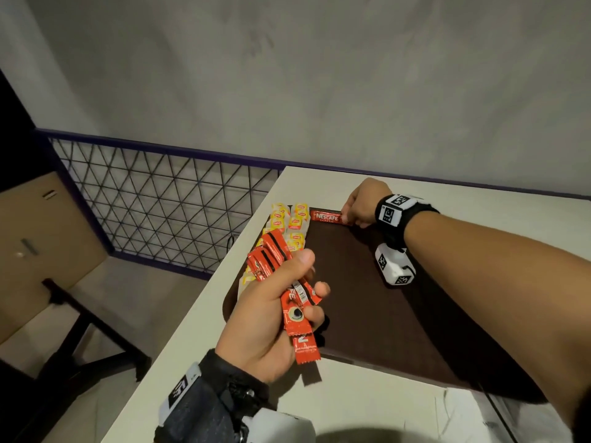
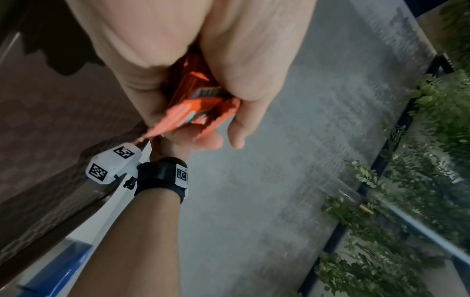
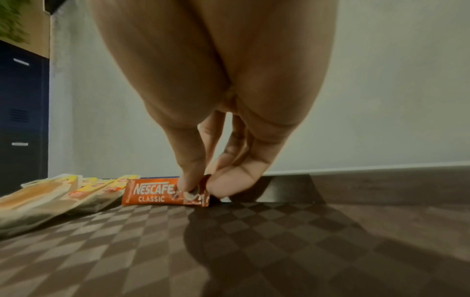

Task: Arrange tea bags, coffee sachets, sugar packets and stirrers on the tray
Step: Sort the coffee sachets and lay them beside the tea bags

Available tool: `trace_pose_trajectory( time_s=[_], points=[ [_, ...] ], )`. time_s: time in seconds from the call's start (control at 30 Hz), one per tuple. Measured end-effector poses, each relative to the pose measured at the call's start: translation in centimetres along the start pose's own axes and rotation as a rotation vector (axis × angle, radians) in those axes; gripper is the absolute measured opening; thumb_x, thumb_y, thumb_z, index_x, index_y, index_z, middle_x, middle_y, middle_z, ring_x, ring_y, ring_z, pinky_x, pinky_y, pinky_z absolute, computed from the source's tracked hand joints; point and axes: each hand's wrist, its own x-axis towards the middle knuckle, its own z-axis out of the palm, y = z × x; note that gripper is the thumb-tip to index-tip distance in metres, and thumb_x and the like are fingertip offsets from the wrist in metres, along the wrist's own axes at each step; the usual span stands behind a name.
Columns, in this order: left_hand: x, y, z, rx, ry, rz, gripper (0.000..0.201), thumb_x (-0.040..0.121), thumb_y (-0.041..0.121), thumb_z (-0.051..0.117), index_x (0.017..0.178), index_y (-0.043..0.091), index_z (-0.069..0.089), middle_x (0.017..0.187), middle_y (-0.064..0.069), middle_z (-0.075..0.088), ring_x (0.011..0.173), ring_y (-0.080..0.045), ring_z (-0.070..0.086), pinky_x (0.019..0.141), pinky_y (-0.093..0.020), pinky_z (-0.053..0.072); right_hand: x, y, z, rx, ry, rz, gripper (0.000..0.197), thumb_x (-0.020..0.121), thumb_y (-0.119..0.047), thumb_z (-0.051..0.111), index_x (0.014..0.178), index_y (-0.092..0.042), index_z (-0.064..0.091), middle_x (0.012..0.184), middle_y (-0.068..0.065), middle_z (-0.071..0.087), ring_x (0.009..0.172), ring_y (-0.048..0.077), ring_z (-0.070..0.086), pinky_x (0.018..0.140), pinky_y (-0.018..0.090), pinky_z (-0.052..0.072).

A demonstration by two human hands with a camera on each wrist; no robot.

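Right hand point(image 1: 363, 201) pinches the right end of 1 red Nescafe sachet point(image 1: 327, 216) between thumb and fingertips; the sachet lies flat at the far edge of the brown tray point(image 1: 367, 302), just beside the yellow tea bags point(image 1: 289, 223) grouped at the tray's far left. Left hand point(image 1: 271, 318) grips a bundle of red sachets point(image 1: 281, 276), fingers curled round it, above the tray's left side.

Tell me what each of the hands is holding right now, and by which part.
Left hand grips a bunch of red coffee sachets around their middle. Right hand pinches the right end of one Nescafe sachet lying on the tray.
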Motion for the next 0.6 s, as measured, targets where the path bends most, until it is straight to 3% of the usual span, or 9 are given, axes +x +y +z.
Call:
trace_pose_trajectory(
  time_s=[0.1,0.23,0.27,0.33,0.4,0.53,0.6],
  points=[
    [0.1,0.1,-0.1,-0.014,0.034,-0.001,0.057,0.072,0.017,0.088,0.116,0.012,0.052,0.086,-0.010,0.049,0.054,-0.016,0.060,0.036,-0.019,0.045,0.2,0.0,-0.3,0.009,0.004,0.018,0.007,0.082,-0.009,0.081,0.088,-0.011,0.080,0.078,0.005,0.078,0.065,0.017,0.074,0.055,0.028,0.057],
    [0.1,0.4,-0.1,-0.042,0.043,0.025,0.043,0.078,0.020,0.086,0.108,0.008,0.057,0.082,-0.007,0.052,0.062,-0.016,0.059,0.036,-0.018,0.044,0.8,0.4,-0.3,0.060,0.029,0.052,0.011,0.082,-0.004,0.080,0.092,-0.003,0.077,0.077,0.010,0.077,0.063,0.018,0.073,0.042,0.019,0.051],
    [0.1,0.5,0.0,-0.043,0.040,0.029,0.038,0.078,0.022,0.083,0.104,0.009,0.059,0.081,-0.007,0.053,0.063,-0.016,0.058,0.037,-0.017,0.044,1.0,0.4,-0.2,0.064,0.025,0.060,0.013,0.082,-0.005,0.081,0.094,-0.002,0.078,0.078,0.010,0.078,0.065,0.019,0.075,0.046,0.020,0.055],
    [0.0,0.7,0.2,-0.040,0.049,0.035,0.032,0.075,0.026,0.081,0.097,0.010,0.063,0.080,-0.006,0.054,0.064,-0.016,0.057,0.036,-0.017,0.044,1.3,0.3,0.0,0.030,0.002,0.075,0.017,0.080,-0.011,0.087,0.093,-0.003,0.081,0.084,0.011,0.080,0.079,0.022,0.079,0.071,0.031,0.065],
    [0.0,0.8,0.2,-0.037,0.058,0.031,0.033,0.071,0.027,0.082,0.093,0.010,0.064,0.080,-0.005,0.054,0.064,-0.016,0.056,0.035,-0.017,0.043,1.4,0.2,0.2,0.010,-0.003,0.088,0.022,0.079,-0.017,0.090,0.094,-0.003,0.082,0.088,0.010,0.081,0.089,0.023,0.079,0.087,0.041,0.064],
    [0.0,0.9,0.0,-0.029,0.075,0.029,0.039,0.067,0.027,0.085,0.093,0.010,0.064,0.082,-0.006,0.055,0.065,-0.017,0.058,0.036,-0.017,0.044,1.5,0.2,0.3,0.035,0.005,0.113,0.028,0.080,-0.018,0.089,0.102,-0.002,0.080,0.090,0.012,0.080,0.090,0.024,0.079,0.089,0.041,0.063],
    [-0.1,0.9,0.1,-0.026,0.067,0.035,0.040,0.067,0.025,0.085,0.097,0.009,0.064,0.083,-0.007,0.056,0.065,-0.017,0.059,0.035,-0.017,0.044,1.1,0.2,-0.1,0.011,0.005,0.099,0.028,0.081,-0.020,0.087,0.101,-0.003,0.080,0.086,0.011,0.080,0.084,0.023,0.079,0.083,0.037,0.065]
  ],
)
